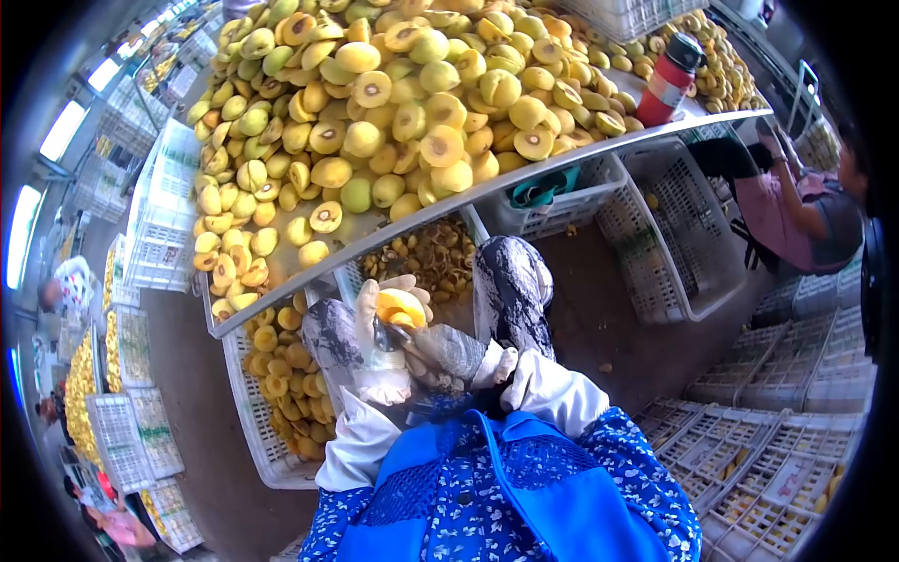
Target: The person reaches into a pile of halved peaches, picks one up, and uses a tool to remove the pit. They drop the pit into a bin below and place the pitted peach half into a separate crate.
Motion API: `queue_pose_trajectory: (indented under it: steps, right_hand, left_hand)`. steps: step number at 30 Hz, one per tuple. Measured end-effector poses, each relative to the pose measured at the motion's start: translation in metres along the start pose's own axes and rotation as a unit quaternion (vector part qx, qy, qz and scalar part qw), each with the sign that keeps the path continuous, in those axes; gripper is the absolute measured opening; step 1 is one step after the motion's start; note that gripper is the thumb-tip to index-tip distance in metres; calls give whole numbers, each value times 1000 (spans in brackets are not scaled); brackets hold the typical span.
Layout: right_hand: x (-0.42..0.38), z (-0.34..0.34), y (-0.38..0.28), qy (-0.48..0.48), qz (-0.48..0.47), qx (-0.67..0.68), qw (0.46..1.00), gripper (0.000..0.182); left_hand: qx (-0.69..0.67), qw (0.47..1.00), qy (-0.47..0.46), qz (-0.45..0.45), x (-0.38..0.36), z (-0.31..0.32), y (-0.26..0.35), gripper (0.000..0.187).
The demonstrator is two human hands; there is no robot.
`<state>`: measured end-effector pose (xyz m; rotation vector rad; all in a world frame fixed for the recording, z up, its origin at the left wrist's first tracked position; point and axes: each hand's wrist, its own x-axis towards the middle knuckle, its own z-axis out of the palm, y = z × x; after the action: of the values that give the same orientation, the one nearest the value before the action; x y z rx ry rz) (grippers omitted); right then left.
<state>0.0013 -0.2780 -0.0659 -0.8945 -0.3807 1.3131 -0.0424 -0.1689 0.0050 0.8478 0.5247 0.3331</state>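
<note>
My left hand (367, 339), in a pale glove, is raised above my lap with its fingers curled around a yellow peach half (401, 307). My right hand (448, 354), in a dirty grey glove, is closed against the underside of the fruit. Something dark and narrow shows between the two hands, but its kind is too small to make out. Just beyond my knees, a crate of peach pits and scraps (426, 253) sits under the table edge. To my left stands a white crate (245, 412) filled with peach halves.
A big heap of cut peaches (375, 112) covers the metal-edged table (356, 245). A red bottle (669, 82) stands on it at right. White crates (698, 234) are under the table, with stacked crates (777, 459) behind right. Another person (796, 201) sits at far right.
</note>
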Motion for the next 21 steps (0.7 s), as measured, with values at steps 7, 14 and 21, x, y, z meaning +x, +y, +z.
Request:
queue_pose_trajectory:
  steps: [7, 14, 21]
  right_hand:
    - [-2, 5, -9, -98, -54, 70, 991, 40]
    - [38, -3, -26, 84, 128, 125, 980, 57]
    - [45, -18, 4, 98, 103, 139, 980, 54]
  left_hand:
    - [-208, 958, 192, -55, -4, -6, 5, 52]
    - [473, 752, 322, 328, -3, -160, 89, 37]
    - [896, 401, 140, 127, 137, -66, 138, 65]
